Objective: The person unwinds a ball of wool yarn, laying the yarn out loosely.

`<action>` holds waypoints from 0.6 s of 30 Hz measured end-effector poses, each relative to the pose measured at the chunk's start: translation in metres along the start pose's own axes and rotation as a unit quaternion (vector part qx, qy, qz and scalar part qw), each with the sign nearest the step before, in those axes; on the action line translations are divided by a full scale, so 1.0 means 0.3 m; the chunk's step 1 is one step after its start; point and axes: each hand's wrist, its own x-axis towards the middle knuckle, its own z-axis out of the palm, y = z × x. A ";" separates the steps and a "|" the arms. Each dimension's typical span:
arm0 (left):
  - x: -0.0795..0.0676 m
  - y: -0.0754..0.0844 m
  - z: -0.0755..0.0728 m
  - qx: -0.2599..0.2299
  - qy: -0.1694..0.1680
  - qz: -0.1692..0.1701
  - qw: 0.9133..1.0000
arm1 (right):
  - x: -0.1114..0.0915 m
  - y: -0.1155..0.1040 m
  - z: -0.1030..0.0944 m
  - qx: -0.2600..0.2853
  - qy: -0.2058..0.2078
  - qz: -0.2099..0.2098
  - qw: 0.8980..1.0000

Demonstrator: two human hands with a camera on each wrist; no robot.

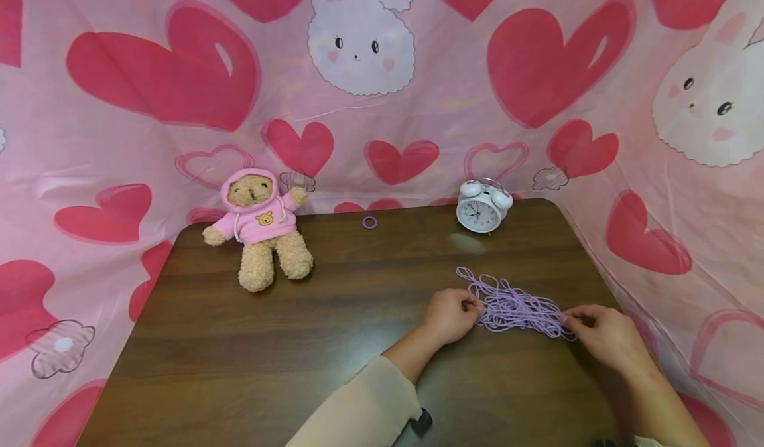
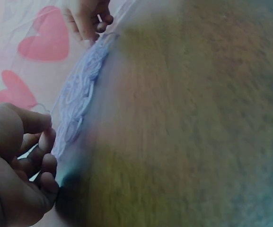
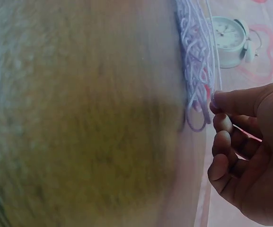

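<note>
A loose, looped bundle of thin purple cord (image 1: 519,311) lies on the right side of the wooden table. At its left end my left hand (image 1: 451,316) pinches a strand between thumb and forefinger; the left wrist view shows the strand leaving those fingertips (image 2: 46,122). My right hand (image 1: 609,336) pinches cord at the bundle's right end. In the right wrist view, a strand runs up from the right thumb and forefinger (image 3: 235,101), beside the tangled loops (image 3: 197,61). The other fingers of both hands are curled in.
Behind the cord stands a white twin-bell alarm clock (image 1: 480,207). A small purple ring (image 1: 369,223) lies near the table's back edge. At the back left sits a teddy bear in a pink hoodie (image 1: 259,228). Pink heart-printed cloth (image 1: 442,115) hangs around the table (image 1: 256,354).
</note>
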 end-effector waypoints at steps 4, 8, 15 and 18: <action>0.002 -0.005 0.006 0.030 0.003 0.015 0.999 | 0.002 0.012 0.012 0.000 -0.009 -0.003 1.000; 0.006 -0.009 0.004 0.036 -0.005 0.013 0.999 | 0.004 0.015 0.017 0.002 -0.018 -0.008 1.000; 0.015 -0.025 0.001 0.043 -0.013 0.011 0.999 | 0.009 0.021 0.021 -0.001 -0.030 -0.009 0.999; 0.014 -0.033 0.002 0.049 -0.008 0.013 0.999 | 0.012 0.026 0.021 -0.002 -0.025 -0.015 1.000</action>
